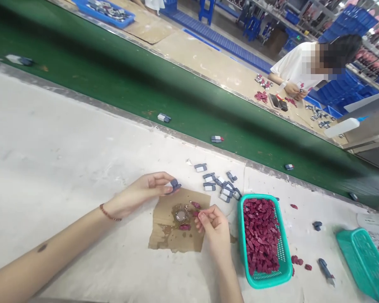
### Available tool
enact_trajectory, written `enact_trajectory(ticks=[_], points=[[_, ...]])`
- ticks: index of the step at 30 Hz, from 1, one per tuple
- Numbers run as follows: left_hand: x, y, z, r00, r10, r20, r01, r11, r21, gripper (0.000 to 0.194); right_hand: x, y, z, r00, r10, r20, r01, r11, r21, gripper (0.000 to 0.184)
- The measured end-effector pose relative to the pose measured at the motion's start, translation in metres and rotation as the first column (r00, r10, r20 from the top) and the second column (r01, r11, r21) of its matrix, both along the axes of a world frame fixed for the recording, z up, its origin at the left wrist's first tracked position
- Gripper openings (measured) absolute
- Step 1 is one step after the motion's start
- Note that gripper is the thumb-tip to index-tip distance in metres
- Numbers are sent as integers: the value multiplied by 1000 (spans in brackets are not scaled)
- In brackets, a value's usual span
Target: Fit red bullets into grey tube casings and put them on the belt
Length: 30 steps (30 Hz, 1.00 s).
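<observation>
Between the fingers of my left hand point(154, 187) is a small blue-and-white plastic part point(174, 185). My right hand point(213, 221) pinches a small dark red piece point(196, 213) above a stained cardboard sheet point(164, 214). A small round dish point(180, 216), wet around its edge, sits on the cardboard. Close to it lie two more dark red pieces, one point(185, 227) in front and one point(195, 204) behind. Beyond my right hand, several blue-and-white parts point(225, 191) lie loosely grouped on the white table.
A teal basket point(286, 269) full of dark red pieces stands right of my right hand; another teal basket point(363, 261) is farther right. A green conveyor belt point(189, 122) carrying scattered parts crosses behind the table. Across it, a person point(298, 67) handles similar parts.
</observation>
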<state>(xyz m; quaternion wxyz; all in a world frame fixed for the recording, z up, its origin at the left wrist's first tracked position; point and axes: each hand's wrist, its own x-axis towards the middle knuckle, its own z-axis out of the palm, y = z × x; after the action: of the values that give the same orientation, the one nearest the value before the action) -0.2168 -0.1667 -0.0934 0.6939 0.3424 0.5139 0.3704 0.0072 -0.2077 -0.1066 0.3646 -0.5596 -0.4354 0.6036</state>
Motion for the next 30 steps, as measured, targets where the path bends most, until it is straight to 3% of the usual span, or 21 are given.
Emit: enact_trajectory(ticks=[3,8,11,17,21,24,27,30], points=[[-4,-9,-4,999,36,-16,-36,999,9,38,-9,1,2,962,167,217,-195,974,116,20],[-6,-13,-11,995,57,77,-54,998,-34,40,-18,5,6,766,336,547,-515,831,210,20],[-4,-14,-13,991,81,104,-77,996,-45,45,-20,6,9,674,342,655,-595,777,207,21],[-5,-17,-14,998,4,71,-1,999,-48,42,-25,6,14,598,344,724,-628,762,157,23],[-8,-18,-21,993,-50,107,55,998,-42,43,-27,6,15,644,369,670,-580,806,114,22],[-7,-18,-24,994,-49,96,53,998,-44,38,-26,6,12,773,372,514,-475,876,81,21],[-4,-18,-21,995,-96,37,96,995,21,33,-22,7,8,929,263,262,-274,962,7,22],[-1,-22,-16,988,-137,-66,145,981,126,28,-17,9,7,991,115,67,-111,992,-57,31]])
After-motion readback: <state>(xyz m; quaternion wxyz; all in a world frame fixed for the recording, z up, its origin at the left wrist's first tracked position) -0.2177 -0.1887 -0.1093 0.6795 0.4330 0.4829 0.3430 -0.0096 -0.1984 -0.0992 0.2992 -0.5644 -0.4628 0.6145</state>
